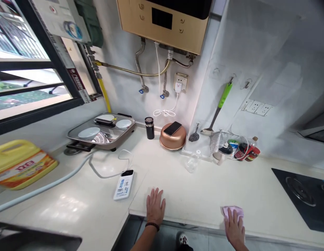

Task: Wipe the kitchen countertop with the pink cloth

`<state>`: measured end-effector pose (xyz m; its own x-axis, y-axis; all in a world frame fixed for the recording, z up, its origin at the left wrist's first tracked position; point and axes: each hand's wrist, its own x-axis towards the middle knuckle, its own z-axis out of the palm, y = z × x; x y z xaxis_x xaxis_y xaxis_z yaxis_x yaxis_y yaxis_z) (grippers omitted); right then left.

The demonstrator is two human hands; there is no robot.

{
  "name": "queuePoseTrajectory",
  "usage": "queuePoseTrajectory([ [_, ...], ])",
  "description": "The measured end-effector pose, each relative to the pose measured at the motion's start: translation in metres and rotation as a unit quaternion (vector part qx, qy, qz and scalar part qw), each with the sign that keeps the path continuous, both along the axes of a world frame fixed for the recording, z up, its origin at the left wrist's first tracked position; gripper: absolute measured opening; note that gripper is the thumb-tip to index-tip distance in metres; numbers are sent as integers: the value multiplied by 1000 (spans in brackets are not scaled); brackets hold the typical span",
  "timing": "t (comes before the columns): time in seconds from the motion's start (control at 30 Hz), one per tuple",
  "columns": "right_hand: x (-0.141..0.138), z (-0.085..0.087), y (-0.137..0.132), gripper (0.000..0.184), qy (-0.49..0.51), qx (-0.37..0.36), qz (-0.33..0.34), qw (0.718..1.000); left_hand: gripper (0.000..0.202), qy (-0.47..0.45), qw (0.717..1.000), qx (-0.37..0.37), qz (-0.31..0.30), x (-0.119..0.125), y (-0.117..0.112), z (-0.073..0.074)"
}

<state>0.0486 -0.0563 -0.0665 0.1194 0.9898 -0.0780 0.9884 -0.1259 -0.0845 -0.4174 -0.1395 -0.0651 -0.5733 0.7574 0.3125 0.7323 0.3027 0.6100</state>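
My left hand (pixel 155 206) lies flat on the white countertop (pixel 182 191) near its front edge, fingers stretched out, holding nothing. A dark bracelet (pixel 152 226) is around that wrist. Farther right, my right hand (pixel 234 226) holds a pale pink cloth (pixel 237 211) down against the counter by the edge. Its fingers rest over the cloth, which sticks out beyond the fingertips. Left of my left hand is a white power bank (pixel 124 185) with a cable. A clear plastic bottle (pixel 192 161) lies farther back.
An electric griddle (pixel 117 139) carrying dishes, a black flask (pixel 149 128) and a copper-coloured pan (pixel 173 139) with a phone on it stand behind. Left are a yellow jug (pixel 20 164) and a sink (pixel 38 240). A black cooktop (pixel 303 198) is at right; seasoning jars (pixel 252 153) stand behind.
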Motion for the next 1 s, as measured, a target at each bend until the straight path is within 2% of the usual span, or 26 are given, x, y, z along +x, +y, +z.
queuePoseTrajectory([
  [0.07, -8, 5, 6, 79, 2, -20, 35, 999, 48, 6, 999, -5, 43, -9, -3, 0],
  [0.13, -26, 17, 14, 71, -1, -47, 109, 993, 49, 10, 997, -10, 73, -11, -3, 2],
  [0.23, -71, 46, 31, 65, -12, -100, 245, 964, 51, 21, 997, -28, 74, -7, 1, 6],
  [0.3, -108, 66, 44, 64, -21, -134, 309, 941, 52, 27, 996, -41, 71, -3, 2, 8],
  [0.47, -190, 98, 87, 69, -12, -146, 376, 915, 53, 52, 994, -62, 79, -2, -2, 5],
  [0.6, -222, 110, 114, 71, 10, -133, 392, 910, 51, 86, 991, -65, 80, -5, -5, -2],
  [0.7, -210, 109, 112, 68, 14, -150, 396, 906, 50, 112, 988, -62, 81, -8, -6, -9],
  [0.77, -181, 99, 98, 66, 20, -172, 409, 896, 50, 122, 987, -61, 84, -10, -5, -13],
  [0.87, -112, 68, 72, 66, 35, -178, 440, 880, 49, 123, 986, -63, 88, -12, -5, -17],
  [0.93, -63, 43, 60, 64, 37, -164, 435, 884, 49, 118, 987, -66, 89, -12, -5, -17],
  [1.0, -28, 23, 54, 59, 40, -176, 419, 890, 49, 113, 987, -71, 88, -12, -5, -15],
])
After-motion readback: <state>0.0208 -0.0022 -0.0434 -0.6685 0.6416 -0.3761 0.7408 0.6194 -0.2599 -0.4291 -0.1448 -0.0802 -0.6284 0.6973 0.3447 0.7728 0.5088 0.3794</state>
